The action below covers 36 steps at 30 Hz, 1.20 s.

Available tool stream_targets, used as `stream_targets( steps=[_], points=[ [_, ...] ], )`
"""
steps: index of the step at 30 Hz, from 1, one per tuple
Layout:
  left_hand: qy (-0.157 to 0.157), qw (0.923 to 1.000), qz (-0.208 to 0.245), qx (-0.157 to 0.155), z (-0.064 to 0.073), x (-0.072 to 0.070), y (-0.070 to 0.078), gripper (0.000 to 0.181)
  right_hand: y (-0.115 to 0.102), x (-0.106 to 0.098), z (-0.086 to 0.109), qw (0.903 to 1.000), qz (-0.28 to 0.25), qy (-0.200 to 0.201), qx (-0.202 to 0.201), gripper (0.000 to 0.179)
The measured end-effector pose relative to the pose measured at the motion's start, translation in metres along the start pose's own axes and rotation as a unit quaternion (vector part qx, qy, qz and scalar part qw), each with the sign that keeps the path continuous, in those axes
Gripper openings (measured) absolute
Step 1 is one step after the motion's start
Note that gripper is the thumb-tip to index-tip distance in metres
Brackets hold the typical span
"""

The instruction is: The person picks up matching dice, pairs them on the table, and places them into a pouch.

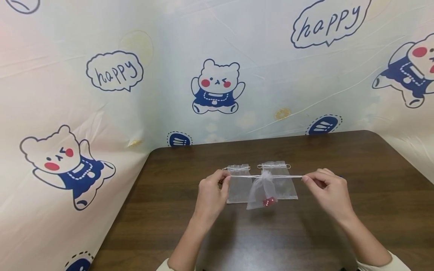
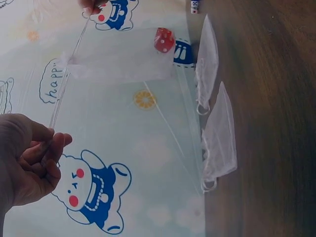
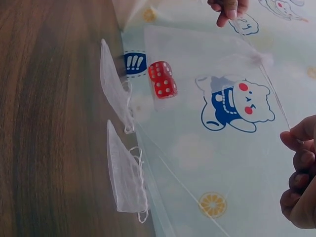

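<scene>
A small sheer white drawstring bag [image 1: 259, 191] hangs gathered at its neck between my hands. Red dice [image 3: 162, 80] with white dots sit in its bottom; two show in the right wrist view. My left hand [image 1: 211, 192] pinches one end of the white drawstring [image 2: 60, 96] between thumb and forefinger. At the other end, my right hand [image 1: 329, 194] pinches the string the same way. The cord runs straight and taut from hand to hand, with the bag's bunched neck [image 1: 266, 174] near its middle.
Two more sheer bags, a left one [image 1: 237, 190] and a right one [image 1: 286, 188], lie flat on the brown wooden table [image 1: 162, 218] behind the hanging bag. A small blue thing with white dots [image 2: 194, 6] lies farther right. Printed cloth [image 1: 162, 94] hangs behind the table.
</scene>
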<state>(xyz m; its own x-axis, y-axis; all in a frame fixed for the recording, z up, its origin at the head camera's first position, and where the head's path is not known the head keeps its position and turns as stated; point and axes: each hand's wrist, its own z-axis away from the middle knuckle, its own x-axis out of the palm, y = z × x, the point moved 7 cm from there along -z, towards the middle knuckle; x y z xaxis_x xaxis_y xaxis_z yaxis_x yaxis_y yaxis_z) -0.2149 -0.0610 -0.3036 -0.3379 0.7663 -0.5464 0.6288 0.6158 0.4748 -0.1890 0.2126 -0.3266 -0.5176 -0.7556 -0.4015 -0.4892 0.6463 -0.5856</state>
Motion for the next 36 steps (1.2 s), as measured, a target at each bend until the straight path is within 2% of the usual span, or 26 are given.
stream_targets(
  steps=[10, 15, 19, 23, 28, 33, 36],
  points=[
    [0.011, 0.9987, -0.033, -0.037, 0.003, 0.001, -0.007, 0.005, 0.004, 0.007, 0.003, 0.9997, 0.016, -0.013, -0.016, 0.013],
    [0.027, 0.9966, -0.055, -0.055, 0.004, -0.010, -0.019, 0.006, -0.004, 0.024, 0.001, 0.9989, 0.004, -0.035, -0.031, 0.014],
    [0.041, 0.9923, -0.077, -0.089, 0.005, -0.027, -0.036, 0.004, -0.016, 0.050, -0.005, 0.9957, -0.008, -0.064, -0.066, 0.016],
    [0.053, 0.9849, -0.099, -0.132, 0.009, -0.048, -0.057, 0.005, -0.027, 0.083, -0.008, 0.9898, -0.009, -0.113, -0.086, 0.014],
    [0.067, 0.9746, -0.119, -0.177, 0.017, -0.071, -0.079, 0.005, -0.039, 0.120, -0.013, 0.9805, -0.011, -0.176, -0.087, 0.009],
    [0.070, 0.9674, -0.135, -0.202, 0.020, -0.086, -0.097, 0.007, -0.049, 0.148, -0.018, 0.9724, 0.005, -0.219, -0.082, 0.011],
    [0.081, 0.9598, -0.145, -0.226, 0.023, -0.092, -0.112, 0.008, -0.056, 0.169, -0.020, 0.9651, 0.024, -0.251, -0.073, 0.011]
  ],
)
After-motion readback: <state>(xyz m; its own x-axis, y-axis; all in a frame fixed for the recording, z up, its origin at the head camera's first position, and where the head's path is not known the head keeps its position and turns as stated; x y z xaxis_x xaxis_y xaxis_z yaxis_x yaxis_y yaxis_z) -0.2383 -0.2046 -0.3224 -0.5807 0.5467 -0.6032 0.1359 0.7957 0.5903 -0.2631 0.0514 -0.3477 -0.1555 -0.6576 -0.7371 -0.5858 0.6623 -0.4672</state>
